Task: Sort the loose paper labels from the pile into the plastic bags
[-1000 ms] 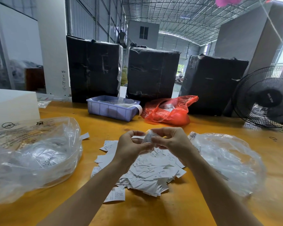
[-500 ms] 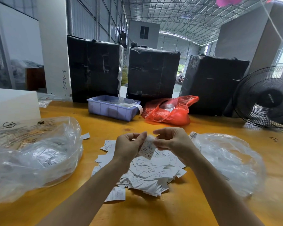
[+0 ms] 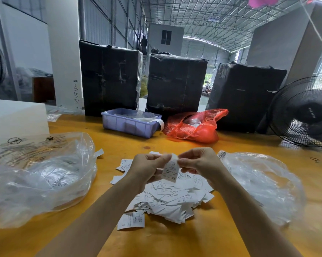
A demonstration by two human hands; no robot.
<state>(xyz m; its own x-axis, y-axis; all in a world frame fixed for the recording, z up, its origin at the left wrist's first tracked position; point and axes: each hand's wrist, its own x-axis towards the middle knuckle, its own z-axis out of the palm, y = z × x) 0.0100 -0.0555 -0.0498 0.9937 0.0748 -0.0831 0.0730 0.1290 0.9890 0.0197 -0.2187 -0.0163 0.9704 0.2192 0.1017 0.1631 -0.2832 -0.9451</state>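
The orange bench (image 3: pixel 175 238) carries the whole job: a big clear bag (image 3: pixel 41 175) lies to the left with printed slips already inside, and a second clear bag (image 3: pixel 264 184) lies to the right, its contents too faint to make out. Between them sits the pile of loose labels (image 3: pixel 175 199), still thick, with strays at its left edge and one larger slip (image 3: pixel 131 220) lying apart at the near side. So a good part of the sorting looks undone. Above the pile both hands meet. A second ago they held something small and bunched between them; half a second ago it had opened into a flat slip, and now the single label (image 3: pixel 170 169) hangs full length, its print turned toward the camera with what reads as a size mark near its lower end. The left hand (image 3: pixel 147 169) has its grip closed on the label's upper left edge, thumb and fingers curled round it; the right hand (image 3: pixel 199 162) pinches the upper right corner likewise. The hands have hardly shifted place; only the paper has unfolded. I judge this as the reading step: with the label spread, its size can be checked and the matching bag chosen, though which bag takes it cannot be told from here.
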